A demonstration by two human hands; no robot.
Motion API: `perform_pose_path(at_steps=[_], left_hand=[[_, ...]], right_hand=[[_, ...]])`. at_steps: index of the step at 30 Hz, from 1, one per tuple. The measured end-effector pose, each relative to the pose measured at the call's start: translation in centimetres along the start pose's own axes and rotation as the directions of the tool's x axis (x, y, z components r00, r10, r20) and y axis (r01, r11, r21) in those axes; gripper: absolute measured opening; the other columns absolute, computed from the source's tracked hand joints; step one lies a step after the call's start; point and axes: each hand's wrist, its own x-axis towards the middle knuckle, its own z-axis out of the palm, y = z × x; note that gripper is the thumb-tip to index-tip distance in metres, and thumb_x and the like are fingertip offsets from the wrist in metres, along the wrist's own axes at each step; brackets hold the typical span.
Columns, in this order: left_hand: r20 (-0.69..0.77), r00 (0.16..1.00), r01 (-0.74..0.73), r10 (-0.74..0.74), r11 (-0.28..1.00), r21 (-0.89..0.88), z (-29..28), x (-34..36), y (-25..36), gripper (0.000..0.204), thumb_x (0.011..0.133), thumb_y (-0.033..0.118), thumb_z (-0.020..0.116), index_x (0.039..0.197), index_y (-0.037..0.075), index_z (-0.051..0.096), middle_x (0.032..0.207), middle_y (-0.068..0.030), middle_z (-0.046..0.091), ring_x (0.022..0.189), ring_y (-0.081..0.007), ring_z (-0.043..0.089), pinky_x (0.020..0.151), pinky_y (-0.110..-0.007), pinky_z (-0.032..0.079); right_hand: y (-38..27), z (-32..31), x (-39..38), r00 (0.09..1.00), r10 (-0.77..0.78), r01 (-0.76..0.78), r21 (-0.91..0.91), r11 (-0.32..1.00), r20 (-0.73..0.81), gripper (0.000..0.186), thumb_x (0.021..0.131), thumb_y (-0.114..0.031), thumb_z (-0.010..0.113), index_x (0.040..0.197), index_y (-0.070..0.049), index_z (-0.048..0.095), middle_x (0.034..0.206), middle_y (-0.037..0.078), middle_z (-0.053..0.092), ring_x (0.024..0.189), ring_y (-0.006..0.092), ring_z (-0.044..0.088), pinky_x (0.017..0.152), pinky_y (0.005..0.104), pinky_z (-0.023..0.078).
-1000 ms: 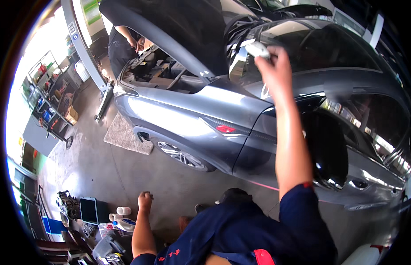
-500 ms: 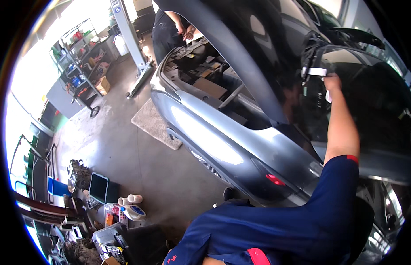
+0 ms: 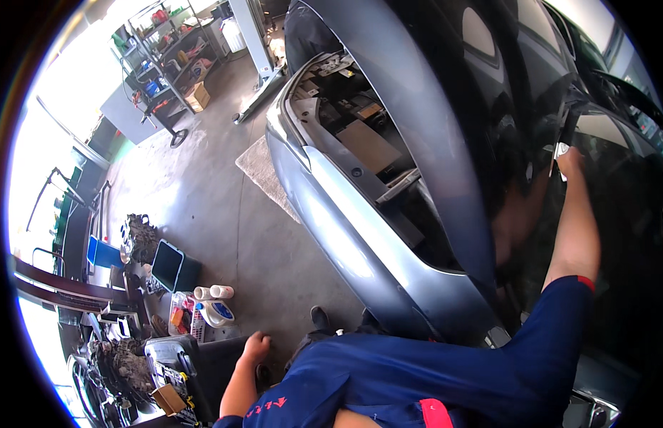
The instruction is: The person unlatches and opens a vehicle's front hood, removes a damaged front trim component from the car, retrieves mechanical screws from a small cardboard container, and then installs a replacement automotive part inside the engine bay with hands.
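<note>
My right arm stretches up the right side, and my right hand [image 3: 574, 164] is closed on a thin white piece [image 3: 562, 150], cloth or paper, I cannot tell which. It presses or hovers close against the dark, glossy windshield [image 3: 609, 200] of the grey car, behind the raised hood [image 3: 417, 93]. A dim reflection of an arm shows on the hood. Low on the left, my left hand [image 3: 257, 347] hangs with curled fingers and nothing visible in it, near a black tool case [image 3: 217, 364]. The car's silver-blue fender [image 3: 353, 242] runs beside me.
The open engine bay [image 3: 367, 143] lies ahead, with a person's dark clothing [image 3: 310, 32] beyond it. A beige mat [image 3: 264, 175] is by the bumper. On the left are a shelf rack [image 3: 160, 57], a dark bin [image 3: 176, 267], a white jug [image 3: 216, 314] and an engine block [image 3: 137, 239].
My right hand has moved right and slightly down, and the white piece now appears narrow and upright. My left hand has come into view. The whole view has shifted.
</note>
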Motion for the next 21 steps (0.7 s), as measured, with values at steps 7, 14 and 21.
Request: perform_pose_path(at_steps=[7, 14, 21], left_hand=[[0.018, 0.987, -0.154, 0.159, 0.975, -0.159, -1.0, 11.3, 2.1, 0.035, 0.092, 0.025, 0.059, 0.110, 0.000, 0.074, 0.105, -0.0221, 0.076, 0.104, -0.0377, 0.072, 0.094, -0.045, 0.055], [0.532, 0.846, -0.076, -0.036, 0.979, 0.188, 0.7, 21.3, -2.0, 0.039, 0.092, 0.028, 0.053, 0.112, 0.003, 0.075, 0.110, -0.0198, 0.076, 0.108, -0.0357, 0.071, 0.096, -0.045, 0.055], [0.542, 0.824, -0.376, 0.164, 0.875, 0.306, -2.3, 29.4, -1.7, 0.037, 0.096, 0.027, 0.050, 0.112, 0.002, 0.071, 0.110, -0.0219, 0.073, 0.106, -0.0331, 0.071, 0.094, -0.043, 0.054]], right_hand=[[3.7, -6.8, -3.8, 0.925, -0.349, 0.304, 0.256, 0.917, 0.149, 0.030, 0.083, -0.019, 0.071, 0.101, 0.004, 0.076, 0.100, 0.020, 0.077, 0.099, 0.0320, 0.074, 0.087, 0.0405, 0.055], [7.0, -24.6, -18.4, 0.985, -0.172, 0.151, 0.459, 0.875, 0.004, 0.039, 0.093, -0.018, 0.072, 0.123, 0.007, 0.070, 0.118, 0.018, 0.074, 0.113, 0.0263, 0.069, 0.100, 0.0354, 0.050], [-12.3, -33.0, -58.4, 0.892, -0.370, -0.122, 0.928, 0.352, 0.258, 0.041, 0.099, -0.034, 0.065, 0.125, -0.002, 0.066, 0.104, 0.014, 0.071, 0.082, 0.0162, 0.067, 0.074, 0.0293, 0.053]])
